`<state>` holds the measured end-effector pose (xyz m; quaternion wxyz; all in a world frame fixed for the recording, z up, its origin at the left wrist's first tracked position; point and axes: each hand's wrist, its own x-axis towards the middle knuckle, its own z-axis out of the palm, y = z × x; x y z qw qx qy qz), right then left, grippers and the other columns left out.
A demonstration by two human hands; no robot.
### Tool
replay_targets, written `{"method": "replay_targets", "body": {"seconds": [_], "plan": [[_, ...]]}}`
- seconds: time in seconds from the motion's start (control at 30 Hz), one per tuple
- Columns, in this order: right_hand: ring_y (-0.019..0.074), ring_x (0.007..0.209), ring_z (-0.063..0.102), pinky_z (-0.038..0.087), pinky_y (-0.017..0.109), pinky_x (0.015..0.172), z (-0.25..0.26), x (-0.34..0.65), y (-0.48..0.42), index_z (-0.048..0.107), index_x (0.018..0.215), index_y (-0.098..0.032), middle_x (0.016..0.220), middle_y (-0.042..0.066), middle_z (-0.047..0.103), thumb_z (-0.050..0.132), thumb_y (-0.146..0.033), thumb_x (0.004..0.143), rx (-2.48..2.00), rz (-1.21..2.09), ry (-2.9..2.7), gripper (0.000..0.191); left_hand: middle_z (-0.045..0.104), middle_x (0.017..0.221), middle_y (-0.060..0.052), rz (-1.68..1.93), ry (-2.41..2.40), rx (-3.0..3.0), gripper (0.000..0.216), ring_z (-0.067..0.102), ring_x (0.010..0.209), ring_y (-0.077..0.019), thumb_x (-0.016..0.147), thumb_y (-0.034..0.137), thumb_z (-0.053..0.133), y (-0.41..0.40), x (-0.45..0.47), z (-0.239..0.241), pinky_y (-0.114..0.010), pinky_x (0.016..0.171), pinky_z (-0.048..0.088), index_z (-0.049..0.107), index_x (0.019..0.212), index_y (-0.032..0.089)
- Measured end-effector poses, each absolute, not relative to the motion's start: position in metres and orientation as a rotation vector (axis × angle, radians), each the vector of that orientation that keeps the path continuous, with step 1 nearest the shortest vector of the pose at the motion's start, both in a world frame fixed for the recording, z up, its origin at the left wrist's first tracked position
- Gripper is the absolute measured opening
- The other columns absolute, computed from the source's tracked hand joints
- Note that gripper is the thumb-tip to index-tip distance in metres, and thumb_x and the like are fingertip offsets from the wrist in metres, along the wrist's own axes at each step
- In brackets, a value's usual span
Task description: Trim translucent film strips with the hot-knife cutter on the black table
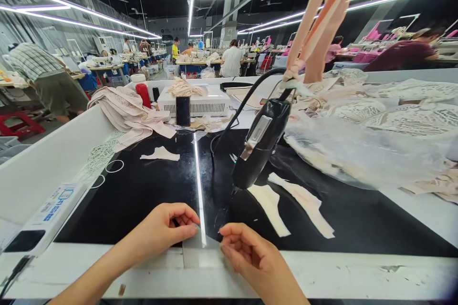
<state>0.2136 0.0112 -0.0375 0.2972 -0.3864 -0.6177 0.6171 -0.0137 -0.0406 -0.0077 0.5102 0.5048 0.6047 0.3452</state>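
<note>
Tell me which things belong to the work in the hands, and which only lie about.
In hand: left hand, pinching the clear strip; right hand, at its other edge.

Lying about: hanging black tool; cut fabric pieces; white rings; fabric pile; phone; plastic bag.

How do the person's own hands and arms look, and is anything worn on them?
The left hand and the right hand are bare: no gloves, rings or watch show. Both forearms are uncovered too, with no sleeve visible down to the picture's lower edge.
</note>
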Motion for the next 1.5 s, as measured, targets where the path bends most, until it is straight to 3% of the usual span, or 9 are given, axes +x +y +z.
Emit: {"method": "replay_targets", "body": {"seconds": [0.17,0.33,0.63,1.0,1.13,1.23,1.3,1.4,1.5], "plan": [[0.0183,0.074,0.065,0.053,0.025,0.067,-0.039,0.21,0.011,0.074,0.091,-0.024,0.078,0.002,0.069,0.076,-0.037,0.077,-1.022,1.579,-1.628,0.02,0.055,0.068,0.005,0.84,1.451,1.208,0.015,0.043,0.062,-0.0104,0.081,0.031,0.071,-0.04,-0.018,-0.009,-0.022,0.058,0.032,0.072,0.087,0.017],[0.0175,0.073,0.065,0.052,0.023,0.067,-0.034,0.205,0.011,0.073,0.091,-0.025,0.077,0.001,0.07,0.072,-0.031,0.079,-0.997,1.518,-1.669,0.013,0.061,0.076,0.003,0.848,1.45,1.117,0.027,0.047,0.066,-0.0107,0.077,0.036,0.077,-0.04,-0.025,-0.012,-0.023,0.061,0.034,0.073,0.096,0.017],[0.0191,0.076,0.067,0.055,0.026,0.073,-0.026,0.196,0.009,0.072,0.094,-0.023,0.079,0.001,0.07,0.067,-0.033,0.082,-0.921,1.512,-1.71,0.016,0.043,0.059,0.008,0.801,1.487,0.987,0.042,0.026,0.052,-0.0076,0.067,0.054,0.081,-0.04,-0.028,-0.004,-0.023,0.045,0.014,0.064,0.079,0.017],[0.0193,0.076,0.066,0.055,0.028,0.075,-0.028,0.189,0.009,0.071,0.095,-0.023,0.079,0.001,0.069,0.068,-0.029,0.081,-0.843,1.548,-1.698,0.015,0.043,0.055,0.008,0.828,1.48,0.978,0.036,0.03,0.05,-0.0071,0.073,0.048,0.078,-0.042,-0.035,-0.002,-0.021,0.044,0.012,0.061,0.08,0.018],[0.0188,0.076,0.065,0.054,0.029,0.074,-0.026,0.191,0.01,0.07,0.101,-0.023,0.082,0.002,0.071,0.069,-0.035,0.084,-0.721,1.693,-1.722,0.02,0.058,0.062,0.002,0.867,1.438,1.053,0.036,0.045,0.053,-0.0097,0.076,0.048,0.077,-0.042,-0.032,-0.003,-0.02,0.042,0.024,0.064,0.085,0.016],[0.0215,0.086,0.067,0.055,0.032,0.078,-0.026,0.192,0.016,0.066,0.113,-0.023,0.094,0.006,0.073,0.057,-0.048,0.096,-0.705,1.672,-1.683,0.031,0.067,0.08,-0.005,0.935,1.309,1.118,0.036,0.058,0.068,-0.0136,0.077,0.047,0.079,-0.042,-0.029,0.0,-0.022,0.056,0.041,0.063,0.083,0.015],[0.0242,0.1,0.068,0.055,0.036,0.088,-0.027,0.189,0.02,0.062,0.119,-0.024,0.106,0.009,0.073,0.05,-0.051,0.1,-0.73,1.572,-1.684,0.036,0.068,0.083,-0.006,0.983,1.168,1.157,0.034,0.058,0.07,-0.0136,0.081,0.045,0.079,-0.042,-0.027,0.002,-0.024,0.063,0.044,0.062,0.083,0.015],[0.0257,0.112,0.065,0.05,0.041,0.099,-0.029,0.182,0.022,0.059,0.121,-0.024,0.116,0.01,0.07,0.05,-0.046,0.101,-0.665,1.54,-1.803,0.031,0.066,0.08,-0.005,1.019,1.048,1.206,0.033,0.058,0.07,-0.0142,0.084,0.044,0.077,-0.041,-0.024,0.004,-0.026,0.067,0.045,0.06,0.083,0.016],[0.0228,0.099,0.066,0.052,0.035,0.087,-0.029,0.176,0.021,0.06,0.108,-0.023,0.106,0.006,0.069,0.053,-0.038,0.098,-0.585,1.563,-1.909,0.019,0.066,0.079,-0.005,1.02,1.109,1.284,0.036,0.059,0.074,-0.017,0.087,0.051,0.071,-0.039,-0.023,0.004,-0.029,0.071,0.046,0.06,0.084,0.017]]}}
